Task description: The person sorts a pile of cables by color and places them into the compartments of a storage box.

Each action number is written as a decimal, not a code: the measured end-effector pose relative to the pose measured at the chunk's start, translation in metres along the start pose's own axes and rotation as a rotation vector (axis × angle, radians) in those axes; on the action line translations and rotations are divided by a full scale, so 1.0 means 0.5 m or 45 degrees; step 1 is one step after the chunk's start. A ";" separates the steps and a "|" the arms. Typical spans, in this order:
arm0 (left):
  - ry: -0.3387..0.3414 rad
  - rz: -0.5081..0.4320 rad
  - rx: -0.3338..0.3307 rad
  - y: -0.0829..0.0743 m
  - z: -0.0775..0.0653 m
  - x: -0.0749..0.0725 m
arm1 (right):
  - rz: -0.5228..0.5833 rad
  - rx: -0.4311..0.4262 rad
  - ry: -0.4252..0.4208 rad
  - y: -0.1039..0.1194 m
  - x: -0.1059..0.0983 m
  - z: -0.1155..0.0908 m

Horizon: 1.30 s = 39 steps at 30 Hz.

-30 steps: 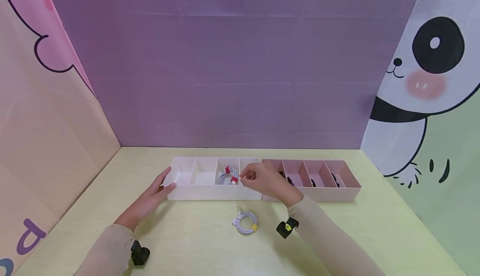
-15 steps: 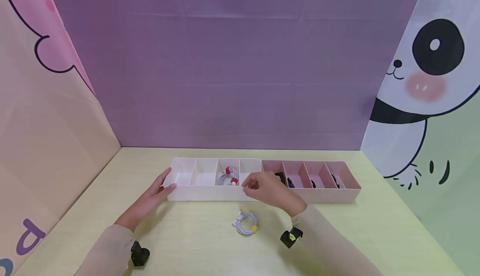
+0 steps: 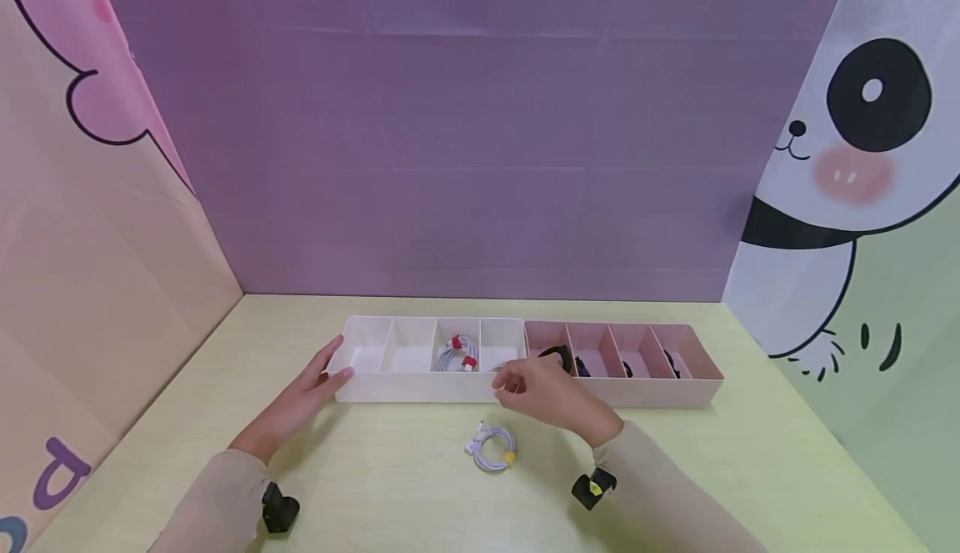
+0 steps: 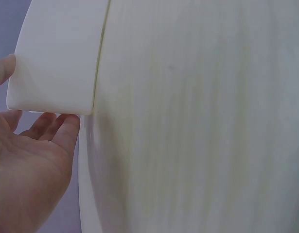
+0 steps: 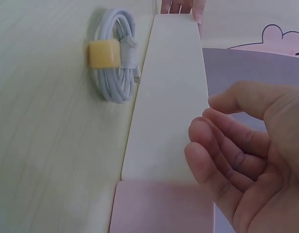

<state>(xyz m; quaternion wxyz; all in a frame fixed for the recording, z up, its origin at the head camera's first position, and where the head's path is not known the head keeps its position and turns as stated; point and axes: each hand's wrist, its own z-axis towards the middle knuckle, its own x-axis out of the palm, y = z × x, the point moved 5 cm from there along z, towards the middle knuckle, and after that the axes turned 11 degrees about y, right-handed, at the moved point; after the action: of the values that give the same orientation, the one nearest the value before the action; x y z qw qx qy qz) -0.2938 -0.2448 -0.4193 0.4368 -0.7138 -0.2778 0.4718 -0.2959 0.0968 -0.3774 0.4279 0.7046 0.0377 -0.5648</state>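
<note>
My left hand rests against the left end of a white divided box, thumb along the top rim. In the left wrist view, its fingertips touch the end wall. My right hand is at the front rim of the box's rightmost compartment, fingers loosely bent. In the right wrist view, nothing shows between thumb and fingers. A thin pale thing shows low in that compartment, partly behind the hand. One compartment to the left lies a coiled white cable with red ties.
A pink divided box stands end to end with the white one, dark items in its compartments. Another coiled white cable with a yellow tie lies on the table in front. A purple backdrop rises behind.
My right hand has drawn back slightly toward me and to the right, from over the white box's rightmost compartment to its front rim. The left hand has not moved.
</note>
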 end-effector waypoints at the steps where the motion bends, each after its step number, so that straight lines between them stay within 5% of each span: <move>1: 0.000 0.000 0.000 0.000 0.000 0.000 | -0.006 -0.001 0.002 -0.001 0.001 -0.001; 39: -0.015 -0.005 0.016 -0.004 -0.004 0.001 | -0.109 -0.077 0.129 -0.021 0.053 -0.021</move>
<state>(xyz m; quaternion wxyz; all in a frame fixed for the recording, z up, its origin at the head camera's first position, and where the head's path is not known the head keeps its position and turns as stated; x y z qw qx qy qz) -0.2920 -0.2442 -0.4174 0.4406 -0.7076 -0.2789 0.4769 -0.2838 0.0987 -0.4053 0.4219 0.7170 0.1064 -0.5446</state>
